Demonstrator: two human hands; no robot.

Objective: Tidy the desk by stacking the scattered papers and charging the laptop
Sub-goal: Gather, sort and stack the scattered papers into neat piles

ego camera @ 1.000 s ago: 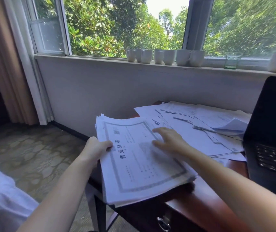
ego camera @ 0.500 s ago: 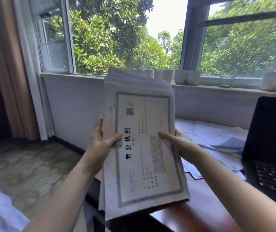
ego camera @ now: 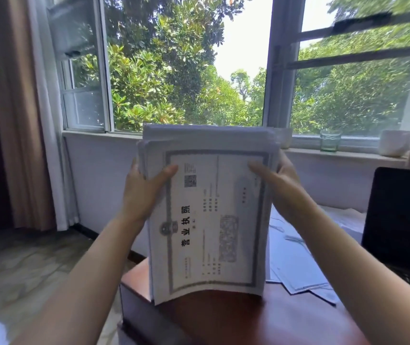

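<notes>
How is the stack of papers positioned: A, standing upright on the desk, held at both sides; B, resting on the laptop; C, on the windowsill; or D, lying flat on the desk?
A: the stack of papers stands on its bottom edge on the desk, with the left hand and the right hand gripping its two sides.

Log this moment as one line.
stack: upright, lower edge on desk | left hand: grips left edge | right hand: grips right edge | loose papers: on desk | laptop: open
</notes>
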